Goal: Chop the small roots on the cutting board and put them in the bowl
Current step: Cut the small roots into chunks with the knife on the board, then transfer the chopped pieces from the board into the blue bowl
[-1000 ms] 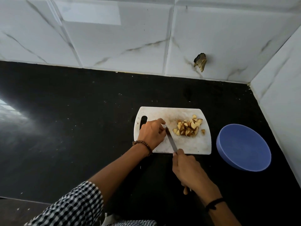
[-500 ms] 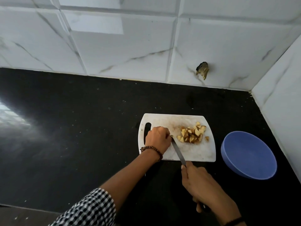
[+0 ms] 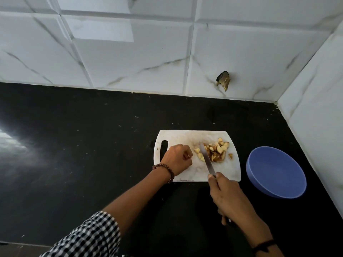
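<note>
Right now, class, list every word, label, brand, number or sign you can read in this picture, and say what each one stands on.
None: no readable text anywhere.
The cutting board, blue bowl, knife, wall tiles and black counter bear no print.
The tiles' dark lines are marble veining, not writing.

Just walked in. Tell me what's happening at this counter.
A person is chopping on a white plastic cutting board. The right hand holds a steel-bladed knife, its blade among a pile of yellowish chopped root pieces. The left hand rests curled on the board. The round blue bowl beside it looks empty.
</note>
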The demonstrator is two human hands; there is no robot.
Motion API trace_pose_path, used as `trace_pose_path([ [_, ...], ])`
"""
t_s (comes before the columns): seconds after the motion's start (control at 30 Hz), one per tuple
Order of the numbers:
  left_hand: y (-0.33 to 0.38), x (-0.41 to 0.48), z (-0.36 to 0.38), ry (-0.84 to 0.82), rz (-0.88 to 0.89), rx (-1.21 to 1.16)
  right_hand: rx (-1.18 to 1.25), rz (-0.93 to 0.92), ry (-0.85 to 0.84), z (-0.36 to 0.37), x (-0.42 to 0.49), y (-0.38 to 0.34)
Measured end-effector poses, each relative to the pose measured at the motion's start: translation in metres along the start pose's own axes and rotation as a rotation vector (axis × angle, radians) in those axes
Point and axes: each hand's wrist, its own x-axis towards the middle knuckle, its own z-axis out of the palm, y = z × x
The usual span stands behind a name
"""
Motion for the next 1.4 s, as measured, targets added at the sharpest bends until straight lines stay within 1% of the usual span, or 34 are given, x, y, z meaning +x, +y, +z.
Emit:
trace_pose_path([
  [0.13,-0.004,-0.006,-0.005,0.004,-0.08,-0.19,-0.018,-0.069,0.035,0.002,0.005,-0.005],
  [0.2,-0.004,-0.008,-0.01,0.028,-0.124,-0.237,-0.052,-0.106,0.068,0.007,0.01,-0.011],
  [0.3,-0.004,-0.009,-0.015,0.099,-0.168,-0.214,-0.121,-0.199,0.156,0.021,0.024,-0.026],
  [0.4,-0.007,-0.008,-0.019,0.177,-0.244,-0.189,-0.214,-0.231,0.212,0.033,0.038,-0.047],
  [0.5,-0.011,-0.006,-0.022,0.225,-0.286,-0.148,-0.316,-0.213,0.223,0.041,0.049,-0.064],
  [0.63,-0.017,-0.005,-0.025,0.231,-0.327,-0.173,-0.348,-0.156,0.19,0.05,0.059,-0.08],
  [0.9,-0.023,-0.004,-0.022,0.224,-0.32,-0.181,-0.339,-0.161,0.145,0.057,0.067,-0.078],
  [1.17,-0.021,0.0,-0.019,0.215,-0.298,-0.085,-0.372,-0.196,0.128,0.05,0.074,-0.076],
  [1.3,-0.019,0.003,-0.019,0.209,-0.295,-0.046,-0.443,-0.244,0.139,0.044,0.076,-0.07],
  [1.4,-0.014,0.004,-0.019,0.23,-0.28,-0.004,-0.466,-0.257,0.19,0.031,0.078,-0.067],
])
